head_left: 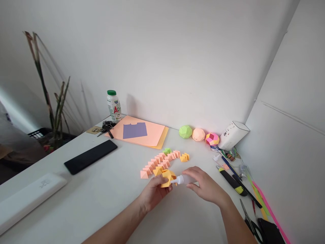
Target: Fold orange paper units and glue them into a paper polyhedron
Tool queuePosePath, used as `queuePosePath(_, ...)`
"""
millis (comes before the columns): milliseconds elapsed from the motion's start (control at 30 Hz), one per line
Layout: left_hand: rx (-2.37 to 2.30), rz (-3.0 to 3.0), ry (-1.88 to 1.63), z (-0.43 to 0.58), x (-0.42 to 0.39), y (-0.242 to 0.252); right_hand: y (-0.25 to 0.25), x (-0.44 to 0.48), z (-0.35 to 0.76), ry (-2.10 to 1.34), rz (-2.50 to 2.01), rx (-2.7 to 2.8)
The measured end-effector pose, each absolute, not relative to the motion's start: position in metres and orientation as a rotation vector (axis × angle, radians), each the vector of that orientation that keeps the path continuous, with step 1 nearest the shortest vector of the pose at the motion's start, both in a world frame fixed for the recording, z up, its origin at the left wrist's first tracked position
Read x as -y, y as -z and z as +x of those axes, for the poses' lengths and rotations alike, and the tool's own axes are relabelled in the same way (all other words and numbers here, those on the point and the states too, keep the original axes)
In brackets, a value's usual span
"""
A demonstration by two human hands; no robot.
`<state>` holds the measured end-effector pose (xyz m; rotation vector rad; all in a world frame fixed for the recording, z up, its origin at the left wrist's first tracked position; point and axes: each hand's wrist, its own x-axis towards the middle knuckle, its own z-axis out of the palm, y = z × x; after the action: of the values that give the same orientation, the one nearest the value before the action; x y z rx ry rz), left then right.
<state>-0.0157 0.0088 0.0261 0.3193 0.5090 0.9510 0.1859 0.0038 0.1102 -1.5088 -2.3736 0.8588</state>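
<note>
My left hand (154,191) holds a yellow-orange folded paper piece (167,178) between thumb and fingers. In my right hand (203,183) is a white glue bottle (187,179), lying nearly level, its narrow nozzle against or very close to the paper piece. Just behind my hands, rows of folded pink paper units (152,165) lie on the table, with a green unit (167,151) at their far end. A few orange units (184,157) stand to the right of those rows.
Three paper balls, one of them green (185,131), line the wall beside a white box (233,136). Scissors (250,222) and a cutter (231,181) lie right. Left are a black slab (90,157), white case (31,200), paper sheets (154,132) and a bottle (114,105).
</note>
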Motion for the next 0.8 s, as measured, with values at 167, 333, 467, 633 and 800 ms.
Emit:
queuePosePath(167,-0.514,0.299,-0.948,-0.0159,-0.0085,-0.0273,-0.1109,-0.0035,0.1857,-0.881,-1.503,2.414)
queuePosePath(333,-0.506,0.344,-0.938,-0.0163,-0.0087,-0.027,-0.1123,-0.0036,0.1843,-0.807,-1.525,2.36)
queuePosePath(467,-0.505,0.338,-0.94,-0.0162,-0.0093,-0.027,-0.1127,-0.0035,0.1814,-0.801,-1.536,2.377)
queuePosePath(633,-0.508,0.32,-0.943,-0.0158,-0.0094,-0.0281,-0.1129,-0.003,0.1802,-0.793,-1.544,2.403)
queuePosePath(800,-0.496,0.307,-0.951,-0.0158,-0.0094,-0.0275,-0.1128,-0.0024,0.182,-0.851,-1.519,2.43)
